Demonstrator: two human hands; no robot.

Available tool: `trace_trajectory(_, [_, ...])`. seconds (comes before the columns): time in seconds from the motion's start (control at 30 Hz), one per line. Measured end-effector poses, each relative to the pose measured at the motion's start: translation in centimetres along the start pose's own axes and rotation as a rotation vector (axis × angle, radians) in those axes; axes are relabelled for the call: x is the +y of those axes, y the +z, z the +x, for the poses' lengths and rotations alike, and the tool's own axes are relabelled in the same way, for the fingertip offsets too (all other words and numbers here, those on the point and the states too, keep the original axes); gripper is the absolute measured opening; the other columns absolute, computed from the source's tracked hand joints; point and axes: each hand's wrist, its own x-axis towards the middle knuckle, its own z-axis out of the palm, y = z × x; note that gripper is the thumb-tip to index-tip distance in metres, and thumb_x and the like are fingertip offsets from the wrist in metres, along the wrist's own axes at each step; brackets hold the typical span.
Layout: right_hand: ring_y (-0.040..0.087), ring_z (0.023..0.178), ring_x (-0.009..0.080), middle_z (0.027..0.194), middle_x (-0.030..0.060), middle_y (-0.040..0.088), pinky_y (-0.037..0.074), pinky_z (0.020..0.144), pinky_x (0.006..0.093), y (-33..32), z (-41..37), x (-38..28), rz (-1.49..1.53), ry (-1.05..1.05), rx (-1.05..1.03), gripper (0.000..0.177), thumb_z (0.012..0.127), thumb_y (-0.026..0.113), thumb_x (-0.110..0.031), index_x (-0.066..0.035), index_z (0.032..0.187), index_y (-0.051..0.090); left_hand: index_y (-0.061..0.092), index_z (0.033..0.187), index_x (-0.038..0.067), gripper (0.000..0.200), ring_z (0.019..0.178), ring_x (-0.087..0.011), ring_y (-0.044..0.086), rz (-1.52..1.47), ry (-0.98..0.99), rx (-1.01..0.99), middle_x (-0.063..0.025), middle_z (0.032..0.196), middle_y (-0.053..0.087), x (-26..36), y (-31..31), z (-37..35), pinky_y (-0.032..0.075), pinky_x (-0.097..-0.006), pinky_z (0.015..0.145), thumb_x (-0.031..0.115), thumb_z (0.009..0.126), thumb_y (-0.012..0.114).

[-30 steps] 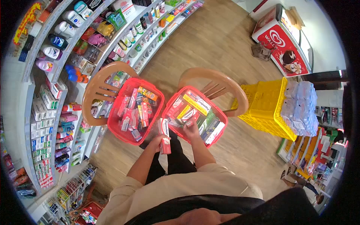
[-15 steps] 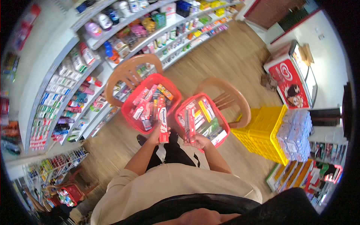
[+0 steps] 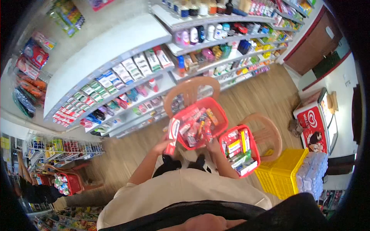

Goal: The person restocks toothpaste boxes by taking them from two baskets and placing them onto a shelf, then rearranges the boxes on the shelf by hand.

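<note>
My left hand (image 3: 160, 147) is closed on a red and white toothpaste box (image 3: 173, 135), which stands up at the left side of a red basket (image 3: 220, 111). Several small, mostly red and pink boxes lie jumbled in that basket. At its front right edge is my right hand (image 3: 212, 146), fingers closed round the lower end of another red toothpaste box (image 3: 208, 133), partly lost among the basket's contents. A second red basket (image 3: 252, 168), to the right, holds yellow, green and white boxes. My right forearm passes close to its left side.
Brown plastic chairs (image 3: 191, 85) (image 3: 274, 133) stand behind the baskets. Curved shelves (image 3: 111, 63) carry boxes and bottles. Right are yellow crates (image 3: 278, 169), wrapped bottles (image 3: 312, 173) and a red freezer (image 3: 313, 125). At far left a person (image 3: 36, 192) is beside another red basket (image 3: 75, 183).
My view has turned left toward the shelves. My right hand with its box has gone from the right basket to the left one. The box in my left hand now sits left of the basket.
</note>
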Motion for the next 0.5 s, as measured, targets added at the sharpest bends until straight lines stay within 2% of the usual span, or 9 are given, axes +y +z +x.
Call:
trace_trajectory(0.07, [0.062,0.075,0.0204,0.086,0.0108,0.063,0.05,0.065,0.0324,0.5,-2.2,-4.2,-0.101,-0.104,0.018,0.053,0.076,0.072,-0.02,0.001,0.118,0.048,0.04,0.134,0.003,0.052,0.085,-0.0208,0.065,-0.104,-0.126,-0.05,-0.0091,0.105,0.059,-0.6,-3.8,-0.6,0.056,-0.0345,0.073,0.015,0.088,0.063])
trace_trajectory(0.13, [0.062,0.076,0.0222,0.087,0.0117,0.063,0.05,0.067,0.0345,2.6,-2.7,-6.6,-0.205,-0.193,0.045,0.054,0.076,0.072,-0.023,0.002,0.118,0.048,0.042,0.131,0.004,0.05,0.085,-0.022,0.066,-0.122,-0.185,-0.008,-0.0089,0.105,0.06,0.1,-6.3,-1.9,0.057,-0.0354,0.074,0.019,0.089,0.063])
trace_trajectory(0.2, [0.062,0.072,0.023,0.085,0.0098,0.063,0.05,0.067,0.039,5.9,-1.4,-7.6,0.362,-0.027,-0.063,0.06,0.076,0.07,-0.025,-0.002,0.123,0.043,0.044,0.127,0.005,0.048,0.081,-0.0213,0.066,-0.299,-0.246,-0.138,-0.0086,0.104,0.061,0.2,-8.8,-2.4,0.057,-0.036,0.073,0.026,0.09,0.064])
trace_trajectory(0.23, [0.06,0.075,0.0209,0.09,0.0047,0.06,0.049,0.063,0.0396,7.3,-0.5,-7.8,0.675,0.15,-0.213,0.062,0.078,0.067,-0.022,-0.012,0.131,0.037,0.046,0.124,0.006,0.046,0.08,-0.0204,0.066,-0.224,-0.209,-0.163,-0.0078,0.101,0.061,0.4,-9.7,-2.6,0.058,-0.0352,0.069,0.033,0.09,0.062])
trace_trajectory(0.27, [0.06,0.075,0.0209,0.09,0.0047,0.06,0.049,0.063,0.0396,7.2,-1.7,-10.3,0.669,0.146,-0.211,0.062,0.078,0.067,-0.022,-0.012,0.131,0.037,0.046,0.124,0.006,0.046,0.08,-0.0204,0.066,-0.229,-0.204,-0.166,-0.0078,0.101,0.061,0.6,-10.9,-2.8,0.058,-0.0352,0.069,0.033,0.09,0.062])
trace_trajectory(0.33, [0.057,0.082,0.016,0.095,-0.0002,0.057,0.047,0.061,0.0348,5.6,-5.2,-17.7,1.228,0.332,-0.324,0.06,0.08,0.062,-0.015,-0.022,0.132,0.034,0.047,0.122,0.006,0.045,0.081,-0.0197,0.066,-0.16,-0.292,-0.22,-0.0071,0.097,0.062,1.5,-13.3,-2.7,0.057,-0.0353,0.068,0.036,0.091,0.059])
trace_trajectory(0.4, [0.056,0.092,0.0158,0.105,-0.002,0.055,0.047,0.063,0.0342,6.0,-4.6,-19.3,1.312,0.235,-0.428,0.051,0.083,0.059,-0.015,-0.026,0.128,0.037,0.048,0.119,0.007,0.041,0.081,-0.0201,0.065,-0.214,-0.267,-0.251,-0.0082,0.094,0.062,4.2,-13.9,-4.1,0.056,-0.0361,0.067,0.036,0.092,0.058])
trace_trajectory(0.47, [0.057,0.093,0.0176,0.108,0.0001,0.055,0.049,0.067,0.0359,4.6,-4.6,-23.8,1.439,0.201,-0.476,0.045,0.085,0.059,-0.016,-0.023,0.125,0.039,0.047,0.121,0.007,0.041,0.082,-0.0213,0.065,-0.294,-0.144,-0.34,-0.0091,0.093,0.062,6.0,-14.8,-4.8,0.056,-0.0371,0.07,0.029,0.09,0.061])
trace_trajectory(0.5, [0.059,0.092,0.0185,0.106,0.0031,0.057,0.052,0.069,0.0359,3.6,-3.8,-25.1,1.379,0.15,-0.543,0.042,0.086,0.059,-0.015,-0.017,0.125,0.043,0.043,0.128,0.004,0.048,0.084,-0.0213,0.065,-0.35,-0.138,-0.267,-0.0102,0.099,0.06,7.0,-14.8,-5.1,0.056,-0.0361,0.073,0.02,0.087,0.064])
